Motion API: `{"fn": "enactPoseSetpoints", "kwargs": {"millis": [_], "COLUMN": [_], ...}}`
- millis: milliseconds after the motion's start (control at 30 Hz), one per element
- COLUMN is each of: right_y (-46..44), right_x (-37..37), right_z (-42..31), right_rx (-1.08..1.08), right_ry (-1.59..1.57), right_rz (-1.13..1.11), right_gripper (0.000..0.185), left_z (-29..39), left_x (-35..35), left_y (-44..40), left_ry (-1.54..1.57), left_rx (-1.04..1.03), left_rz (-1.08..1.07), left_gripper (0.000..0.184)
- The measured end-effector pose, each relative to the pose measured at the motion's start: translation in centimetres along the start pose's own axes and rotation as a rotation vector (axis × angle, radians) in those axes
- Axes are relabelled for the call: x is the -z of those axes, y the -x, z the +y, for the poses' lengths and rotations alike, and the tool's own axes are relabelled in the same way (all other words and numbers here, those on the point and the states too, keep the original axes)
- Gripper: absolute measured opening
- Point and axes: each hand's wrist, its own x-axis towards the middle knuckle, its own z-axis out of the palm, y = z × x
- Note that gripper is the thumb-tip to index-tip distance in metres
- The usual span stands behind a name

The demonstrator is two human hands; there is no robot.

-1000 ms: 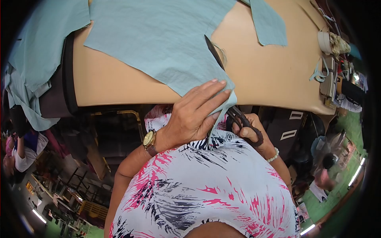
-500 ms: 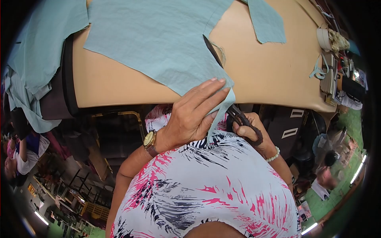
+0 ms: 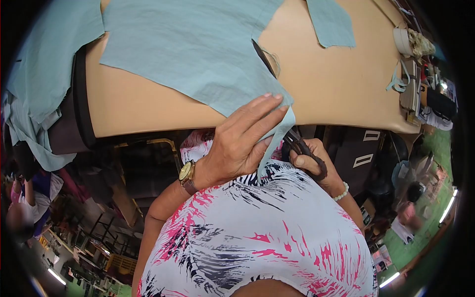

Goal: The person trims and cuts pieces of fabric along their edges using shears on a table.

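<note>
A light blue-green piece of fabric [image 3: 198,54] is spread over the tan tabletop, and its near corner hangs past the front edge. My left hand [image 3: 242,133], with a watch on the wrist, grips that corner, fingers on top and thumb lower down by the hanging strip. In my right hand [image 3: 316,161] are dark scissors [image 3: 299,143], their handles wrapped in dark material. One blade points away from me along the fabric's right edge, its tip showing beyond the cloth. The middle of the scissors is hidden under the fabric.
Another blue-green piece [image 3: 332,24] lies at the back right of the tan table [image 3: 346,89]. More cloth [image 3: 49,74] drapes over the left side. Books [image 3: 409,89] and a roll of white tape [image 3: 402,41] stand at the right edge. A person [image 3: 29,198] is at far left.
The view has shifted slightly, and the cloth appears a little further left. Both hands keep their hold on the fabric and scissors, almost in the same place.
</note>
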Motion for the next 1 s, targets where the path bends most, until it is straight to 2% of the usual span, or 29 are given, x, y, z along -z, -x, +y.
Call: {"fn": "enactPoseSetpoints", "kwargs": {"millis": [633,733,833,1000], "right_y": [0.3,0.3,0.4,1.4], "right_x": [-0.3,-0.2,0.4,3.0], "right_z": [0.8,0.8,0.7,-0.6], "right_rx": [0.010,0.018,0.032,-0.010], "right_ry": [-0.044,-0.039,0.029,0.072], "right_rz": [0.023,0.024,0.038,0.107], "right_gripper": [0.029,0.029,0.028,0.027], "left_z": [0.2,0.1,-0.9,-3.6], "left_x": [0.0,3.1,6.2,5.2], "left_y": [-0.2,-2.1,-4.7,-7.5], "left_ry": [-0.008,-0.229,-0.407,-0.775], "left_rx": [-0.023,-0.099,-0.155,-0.097], "left_rz": [-0.047,-0.115,-0.082,-0.201], "left_gripper": [0.036,0.036,0.035,0.055]}}
